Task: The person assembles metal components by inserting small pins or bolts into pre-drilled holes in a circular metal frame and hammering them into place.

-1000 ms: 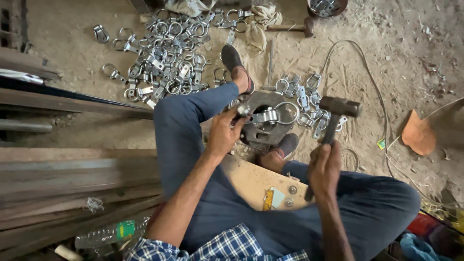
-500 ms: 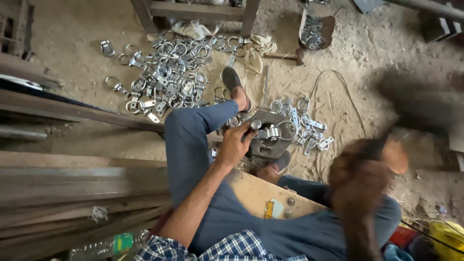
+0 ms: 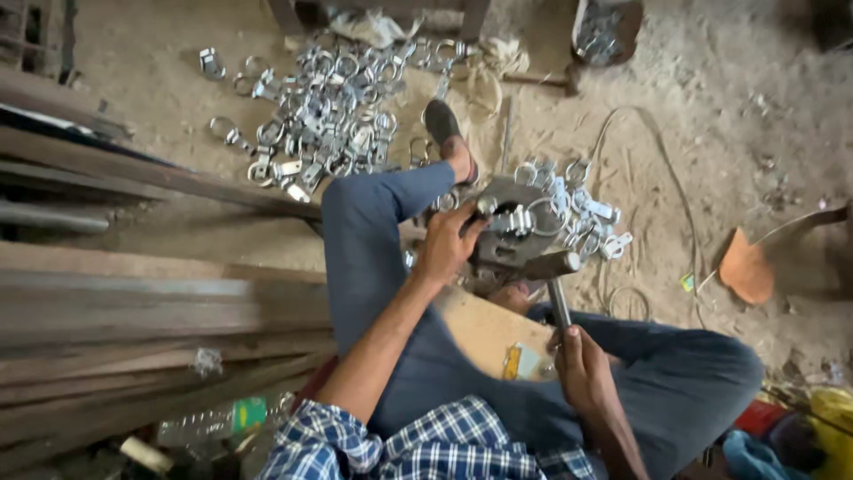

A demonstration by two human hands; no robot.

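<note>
The person sits on the floor (image 3: 693,133) with a metal block (image 3: 511,236) just right of centre frame, between the feet. The left hand (image 3: 447,244) presses a shiny clamp (image 3: 514,220) onto the block, fingers pinching it at its left side. The right hand (image 3: 582,364), lower right of centre, is closed tight round the handle of a hammer (image 3: 553,267), whose head sits right at the block's lower edge, touching it or just above; the blur leaves that unclear.

As to progress: a big pile of clamps (image 3: 329,116) lies in the upper left of the frame, well apart from the block, and a smaller heap (image 3: 586,213) lies just right of the block. Which heap is struck and which is waiting cannot be told from here. Judging by the amount around, the work looks mid-run, with one piece under the hammer and many pieces either side.

Planks (image 3: 133,302) fill the left of the frame.
</note>
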